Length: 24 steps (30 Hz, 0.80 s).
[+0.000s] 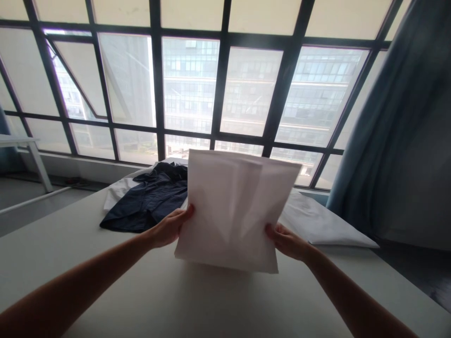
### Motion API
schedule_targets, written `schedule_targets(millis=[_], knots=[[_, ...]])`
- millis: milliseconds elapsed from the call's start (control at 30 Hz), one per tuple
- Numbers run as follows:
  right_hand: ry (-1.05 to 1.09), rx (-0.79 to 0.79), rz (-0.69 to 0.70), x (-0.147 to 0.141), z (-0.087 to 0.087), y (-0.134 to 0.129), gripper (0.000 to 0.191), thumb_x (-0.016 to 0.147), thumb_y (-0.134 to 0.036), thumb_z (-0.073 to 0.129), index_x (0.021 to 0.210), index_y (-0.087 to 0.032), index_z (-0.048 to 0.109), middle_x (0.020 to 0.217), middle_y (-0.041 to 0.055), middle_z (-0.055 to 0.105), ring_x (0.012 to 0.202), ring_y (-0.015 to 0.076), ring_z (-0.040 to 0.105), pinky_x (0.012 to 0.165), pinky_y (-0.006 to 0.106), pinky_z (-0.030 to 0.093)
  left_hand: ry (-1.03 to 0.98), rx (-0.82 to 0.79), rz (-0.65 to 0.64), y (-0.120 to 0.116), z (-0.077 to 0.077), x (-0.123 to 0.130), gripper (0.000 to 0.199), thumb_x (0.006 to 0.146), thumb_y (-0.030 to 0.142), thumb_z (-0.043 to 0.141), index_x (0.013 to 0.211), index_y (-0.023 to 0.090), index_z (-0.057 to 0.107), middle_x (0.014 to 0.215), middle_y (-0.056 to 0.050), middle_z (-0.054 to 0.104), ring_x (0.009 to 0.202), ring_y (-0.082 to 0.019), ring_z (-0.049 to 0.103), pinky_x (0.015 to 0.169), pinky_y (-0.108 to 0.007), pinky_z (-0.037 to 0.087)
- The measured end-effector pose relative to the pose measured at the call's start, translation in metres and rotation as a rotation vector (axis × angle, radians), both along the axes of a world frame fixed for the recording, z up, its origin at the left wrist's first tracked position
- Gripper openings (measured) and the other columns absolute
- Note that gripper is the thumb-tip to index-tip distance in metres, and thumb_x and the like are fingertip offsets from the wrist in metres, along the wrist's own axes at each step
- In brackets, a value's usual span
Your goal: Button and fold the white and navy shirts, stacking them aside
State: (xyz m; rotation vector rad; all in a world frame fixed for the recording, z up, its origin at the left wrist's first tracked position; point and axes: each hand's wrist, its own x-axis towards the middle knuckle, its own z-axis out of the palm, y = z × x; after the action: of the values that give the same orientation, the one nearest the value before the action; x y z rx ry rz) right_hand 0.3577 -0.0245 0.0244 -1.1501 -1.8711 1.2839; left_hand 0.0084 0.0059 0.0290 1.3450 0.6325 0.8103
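Observation:
Upright in front of me, above the white table, is a flat white packaging bag (pixel 225 211) with soft creases running down its middle. My left hand (pixel 176 225) grips its left edge, thumb on the near face. On the opposite edge, my right hand (pixel 283 238) is closed the same way, with the thumb pressed on the near side. The fingers of both hands are mostly hidden behind the bag. Whether anything lies inside it I cannot tell. Left of the bag, a dark navy garment (pixel 148 199) lies spread on the table, partly covered by the bag.
The white table (pixel 134 281) reaches toward a large gridded window (pixel 192 84). White fabric or sheeting (pixel 324 220) lies flat at its right side, and another white piece (pixel 118 192) is beside the navy garment. A blue curtain (pixel 384 131) hangs right; a white table leg (pixel 40 166) stands left.

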Motion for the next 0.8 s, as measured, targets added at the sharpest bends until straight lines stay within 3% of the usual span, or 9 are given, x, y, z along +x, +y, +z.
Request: schedule_targets(millis=[100,233,300,400,500,600,700,800], knots=[[-0.072,-0.142,-0.147,-0.006,-0.013,0.011,0.077,0.066,-0.086,0.054,0.073,-0.011,0.067,0.067,0.0085,0.064,0.061,0.0175,0.061,0.059,0.031,0.053,0.117,-0.045,0.085,0.02,-0.012,0.003,0.07,0.067,0.074,0.068,0.091,0.008,0.071,0.081,-0.012,0.071,0.076,-0.024,0.067,0.069,-0.033,0.054],[-0.171,-0.213,-0.42,-0.012,-0.031,0.025,0.056,0.069,-0.07,0.068,0.076,-0.014,0.063,0.06,0.0011,0.057,0.052,0.0108,0.052,0.046,0.022,0.045,0.306,-0.17,0.234,0.044,-0.038,0.004,0.065,0.058,0.071,0.076,0.081,0.011,0.066,0.07,-0.004,0.065,0.06,-0.017,0.06,0.049,-0.024,0.044],[-0.189,-0.177,-0.431,-0.012,-0.036,0.029,0.047,0.071,-0.061,0.071,0.073,-0.015,0.061,0.059,-0.0007,0.054,0.052,0.0101,0.05,0.044,0.021,0.042,0.337,-0.177,0.252,0.05,-0.045,0.005,0.058,0.056,0.062,0.082,0.079,0.012,0.063,0.068,-0.002,0.063,0.058,-0.015,0.058,0.048,-0.022,0.041],[-0.172,-0.046,-0.413,-0.011,-0.039,0.032,0.041,0.073,-0.055,0.07,0.072,-0.015,0.061,0.06,-0.0016,0.053,0.052,0.0091,0.047,0.041,0.019,0.039,0.372,-0.062,0.292,0.049,-0.044,0.007,0.052,0.058,0.051,0.085,0.082,0.011,0.064,0.065,0.0,0.061,0.054,-0.013,0.055,0.045,-0.021,0.038],[-0.078,0.094,-0.444,-0.012,-0.037,0.035,0.042,0.075,-0.055,0.066,0.084,-0.014,0.066,0.066,-0.0004,0.058,0.049,0.0091,0.046,0.038,0.02,0.036,0.236,0.055,0.295,0.048,-0.035,0.008,0.055,0.065,0.049,0.082,0.1,0.012,0.064,0.075,-0.003,0.067,0.061,-0.016,0.061,0.05,-0.023,0.045],[0.048,0.188,-0.545,-0.018,-0.038,0.044,0.047,0.078,-0.057,0.062,0.099,-0.015,0.067,0.079,0.004,0.068,0.057,0.0131,0.055,0.045,0.023,0.043,0.043,0.123,0.323,0.056,-0.033,0.012,0.061,0.068,0.049,0.08,0.113,0.014,0.059,0.086,-0.006,0.07,0.073,-0.02,0.066,0.061,-0.028,0.052],[0.118,0.137,-0.631,-0.025,-0.041,0.055,0.048,0.082,-0.052,0.061,0.112,-0.014,0.064,0.09,0.0078,0.072,0.069,0.0175,0.064,0.056,0.026,0.051,0.043,0.095,0.416,0.074,-0.046,0.019,0.056,0.07,0.046,0.079,0.11,0.012,0.059,0.087,-0.007,0.071,0.075,-0.021,0.066,0.065,-0.03,0.054],[0.083,-0.015,-0.63,-0.026,-0.043,0.054,0.058,0.083,-0.044,0.065,0.129,-0.01,0.053,0.096,0.0109,0.071,0.073,0.0177,0.065,0.058,0.026,0.053,0.227,0.092,0.56,0.093,-0.065,0.025,0.045,0.073,0.041,0.076,0.101,0.009,0.061,0.084,-0.008,0.07,0.073,-0.02,0.065,0.061,-0.026,0.051]])
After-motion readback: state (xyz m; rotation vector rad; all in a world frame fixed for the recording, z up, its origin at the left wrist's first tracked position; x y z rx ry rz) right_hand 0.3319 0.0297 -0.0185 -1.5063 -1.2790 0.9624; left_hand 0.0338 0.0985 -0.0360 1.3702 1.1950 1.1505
